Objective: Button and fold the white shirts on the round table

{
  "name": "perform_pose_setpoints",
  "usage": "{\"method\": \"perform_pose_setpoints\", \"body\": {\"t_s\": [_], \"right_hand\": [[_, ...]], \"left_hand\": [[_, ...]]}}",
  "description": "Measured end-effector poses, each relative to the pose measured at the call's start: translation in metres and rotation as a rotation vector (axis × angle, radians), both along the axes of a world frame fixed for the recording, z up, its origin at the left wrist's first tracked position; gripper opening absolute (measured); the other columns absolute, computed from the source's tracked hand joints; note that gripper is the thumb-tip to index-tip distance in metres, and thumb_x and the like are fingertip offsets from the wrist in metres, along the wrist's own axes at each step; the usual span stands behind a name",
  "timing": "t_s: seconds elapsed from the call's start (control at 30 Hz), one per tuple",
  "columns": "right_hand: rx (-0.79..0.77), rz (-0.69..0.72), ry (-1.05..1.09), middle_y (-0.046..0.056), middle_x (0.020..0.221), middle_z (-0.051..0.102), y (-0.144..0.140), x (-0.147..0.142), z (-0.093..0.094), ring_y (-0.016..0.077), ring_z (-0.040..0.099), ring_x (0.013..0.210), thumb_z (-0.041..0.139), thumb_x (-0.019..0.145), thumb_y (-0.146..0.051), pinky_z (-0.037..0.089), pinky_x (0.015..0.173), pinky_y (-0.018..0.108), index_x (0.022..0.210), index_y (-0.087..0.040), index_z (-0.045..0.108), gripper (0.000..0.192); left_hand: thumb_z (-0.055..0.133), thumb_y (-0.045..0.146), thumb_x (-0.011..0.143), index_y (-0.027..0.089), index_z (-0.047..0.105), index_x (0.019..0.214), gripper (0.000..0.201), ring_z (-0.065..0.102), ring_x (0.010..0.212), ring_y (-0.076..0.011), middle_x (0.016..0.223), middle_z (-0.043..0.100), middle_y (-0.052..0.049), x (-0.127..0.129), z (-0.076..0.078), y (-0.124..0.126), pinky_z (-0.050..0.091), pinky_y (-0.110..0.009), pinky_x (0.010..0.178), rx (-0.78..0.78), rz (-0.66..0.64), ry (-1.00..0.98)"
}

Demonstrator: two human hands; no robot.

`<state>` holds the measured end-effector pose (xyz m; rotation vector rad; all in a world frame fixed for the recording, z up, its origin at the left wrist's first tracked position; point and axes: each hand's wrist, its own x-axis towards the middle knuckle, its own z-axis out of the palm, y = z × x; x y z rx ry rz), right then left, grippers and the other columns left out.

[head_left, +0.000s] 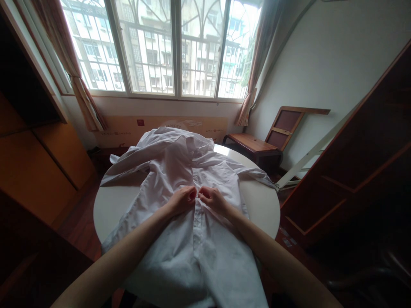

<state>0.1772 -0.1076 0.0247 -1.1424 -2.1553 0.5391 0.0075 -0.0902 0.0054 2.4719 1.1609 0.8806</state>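
A white long-sleeved shirt (180, 252) lies front side up, collar toward the window, its lower part hanging over the near table edge. Both hands meet at its button placket, about mid-chest. My left hand (184, 199) is closed with curled fingers on the left edge of the placket. Just beside it, my right hand (212, 199) pinches the fabric at the placket, thumb and forefinger together. Any button between the fingertips is too small to make out. The sleeves spread out to both sides, the left one bunched.
The shirt rests on a round white table (266, 209). Behind it a long cardboard box (128, 128) leans under the barred window. A wooden chair (257, 143) stands at the back right, a dark wooden panel (349, 171) at the right, and orange-brown cabinets (41, 171) at the left.
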Motion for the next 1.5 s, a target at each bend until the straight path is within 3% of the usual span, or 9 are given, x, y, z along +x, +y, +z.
{"method": "perform_pose_setpoints", "body": {"t_s": [0.2,0.43,0.53,0.7,0.87,1.07,1.17,1.37,1.5], "right_hand": [[-0.251,0.371,0.1,-0.001,0.062,0.053,-0.008,-0.002,0.004,0.0084,0.042,0.055,0.049,0.081,-0.037,0.033,0.052,0.021,0.071,-0.014,0.06,0.028],[-0.431,0.382,0.142,-0.006,0.049,0.034,-0.006,0.006,0.008,0.0066,0.031,0.045,0.041,0.083,-0.048,0.023,0.043,0.022,0.056,-0.017,0.041,0.042],[-0.459,0.392,0.101,-0.007,0.05,0.031,-0.003,0.01,0.011,0.0058,0.029,0.046,0.048,0.078,-0.047,0.022,0.043,0.022,0.055,-0.016,0.04,0.039],[-0.594,0.53,-0.001,-0.007,0.057,0.039,0.0,0.02,0.02,0.0055,0.034,0.052,0.063,0.068,-0.038,0.027,0.047,0.019,0.062,-0.014,0.048,0.029],[-0.734,0.638,-0.075,-0.004,0.073,0.051,-0.001,0.032,0.034,0.0076,0.044,0.065,0.072,0.061,-0.03,0.035,0.055,0.018,0.086,-0.014,0.057,0.034],[-0.804,0.581,0.013,-0.005,0.073,0.049,0.002,0.033,0.023,0.0071,0.045,0.064,0.07,0.06,-0.025,0.037,0.054,0.018,0.08,-0.015,0.049,0.031],[-0.723,0.493,0.015,-0.006,0.07,0.047,0.004,0.033,0.017,0.0064,0.044,0.061,0.07,0.056,-0.019,0.036,0.051,0.017,0.078,-0.015,0.048,0.031],[-0.581,0.274,-0.028,-0.006,0.068,0.051,0.006,0.037,0.014,0.0064,0.046,0.056,0.066,0.055,-0.013,0.033,0.045,0.016,0.089,-0.016,0.052,0.037],[-0.588,0.303,-0.113,-0.005,0.061,0.051,0.009,0.039,0.014,0.0072,0.046,0.055,0.064,0.057,-0.02,0.033,0.047,0.017,0.073,-0.014,0.057,0.019]], "left_hand": [[0.053,0.016,0.066,0.017,0.046,0.064,0.007,0.04,0.056,-0.0095,0.061,0.048,0.004,0.0,-0.003,0.002,0.029,-0.021,0.053,-0.032,-0.002,-0.036],[0.052,0.017,0.068,0.017,0.048,0.066,0.005,0.04,0.057,-0.0091,0.062,0.048,0.004,-0.001,0.0,0.0,0.03,-0.021,0.053,-0.039,0.01,-0.047],[0.052,0.022,0.07,0.016,0.049,0.067,0.008,0.038,0.054,-0.0081,0.059,0.046,0.005,-0.002,0.004,-0.002,0.029,-0.02,0.051,-0.094,-0.024,-0.089],[0.052,0.036,0.076,0.012,0.05,0.057,0.03,0.034,0.05,-0.0057,0.051,0.038,0.005,-0.005,0.013,-0.008,0.025,-0.018,0.046,-0.378,-0.258,-0.139],[0.061,0.036,0.071,0.01,0.063,0.074,0.026,0.047,0.057,-0.0083,0.061,0.054,0.001,-0.007,0.029,-0.019,0.036,-0.018,0.051,-0.632,-0.522,-0.066],[0.072,0.032,0.061,0.014,0.067,0.078,0.026,0.052,0.068,-0.0123,0.072,0.06,-0.001,0.0,0.033,-0.029,0.041,-0.022,0.064,-0.44,-0.623,0.065],[0.071,0.029,0.063,0.014,0.068,0.077,0.021,0.051,0.064,-0.0109,0.07,0.06,-0.001,0.006,0.026,-0.031,0.041,-0.022,0.063,-0.362,-0.622,0.103],[0.067,0.023,0.067,0.014,0.068,0.08,0.015,0.052,0.063,-0.0101,0.072,0.062,-0.002,0.01,0.022,-0.032,0.042,-0.021,0.061,-0.428,-0.667,0.104],[0.069,0.023,0.064,0.015,0.067,0.085,0.023,0.053,0.064,-0.0105,0.076,0.063,-0.001,0.01,0.022,-0.032,0.043,-0.021,0.062,-0.455,-0.61,0.065]]}}
